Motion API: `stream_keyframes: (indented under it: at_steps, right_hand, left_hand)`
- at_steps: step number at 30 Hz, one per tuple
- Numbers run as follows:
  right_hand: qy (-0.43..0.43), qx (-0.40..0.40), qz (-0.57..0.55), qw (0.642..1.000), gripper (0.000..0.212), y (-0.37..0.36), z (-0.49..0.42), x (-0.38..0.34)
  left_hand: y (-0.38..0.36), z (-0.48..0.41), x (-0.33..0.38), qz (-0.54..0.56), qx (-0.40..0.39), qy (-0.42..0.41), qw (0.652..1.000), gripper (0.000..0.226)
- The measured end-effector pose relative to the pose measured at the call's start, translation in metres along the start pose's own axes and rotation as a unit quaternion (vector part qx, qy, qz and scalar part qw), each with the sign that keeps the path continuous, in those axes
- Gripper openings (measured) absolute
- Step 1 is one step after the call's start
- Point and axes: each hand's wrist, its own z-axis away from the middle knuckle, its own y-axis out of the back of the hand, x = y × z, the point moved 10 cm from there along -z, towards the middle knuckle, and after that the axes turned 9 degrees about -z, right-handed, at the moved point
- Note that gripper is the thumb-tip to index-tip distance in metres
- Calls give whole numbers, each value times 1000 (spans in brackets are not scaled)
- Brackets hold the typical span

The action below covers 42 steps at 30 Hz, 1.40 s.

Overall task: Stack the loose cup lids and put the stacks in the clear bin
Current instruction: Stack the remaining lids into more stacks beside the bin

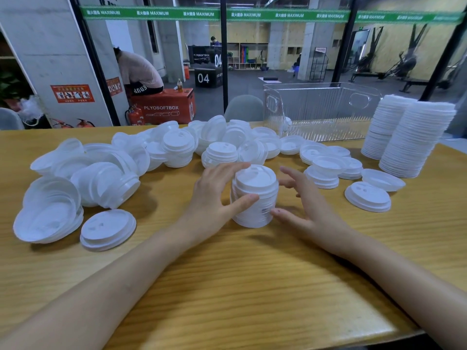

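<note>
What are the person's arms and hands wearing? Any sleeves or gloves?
No sleeves or gloves show: both forearms are bare right to the picture's edge. The left hand and right hand wear no rings, watch or bracelet. A tiny dark spot marks the right thumb.

Upright white lid stack (254, 198) centre, loose lids (106, 173) behind, clear bin (321, 109) far right.

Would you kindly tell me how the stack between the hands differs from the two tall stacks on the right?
The short stack is far lower than the tall stacks. The left hand grips the short stack; nothing touches the tall stacks. The short stack stands nearer the camera, the tall stacks beside the bin. Both are white nested lids, outside the bin.
</note>
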Motion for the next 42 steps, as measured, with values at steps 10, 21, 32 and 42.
stream_keyframes:
  at_steps: [10, 21, 32, 42]
  right_hand:
    - [-102, -58, 8, 993, 119, -25, -10, 16]
    - [54, 30, 178, 982, 65, -35, -32, -122]
    - [131, -70, 216, 965, 64, -187, -120, -186]
    - [196, -161, 268, 929, 60, -294, -168, -214]
  left_hand:
    - [27, 20, -8, -35, 43, 7, 998, 54]
    - [106, 50, -34, -129, 118, 18, 984, 51]
    - [218, 76, -138, -273, 189, 70, 941, 52]
    - [257, 76, -293, -167, 147, 313, 923, 95]
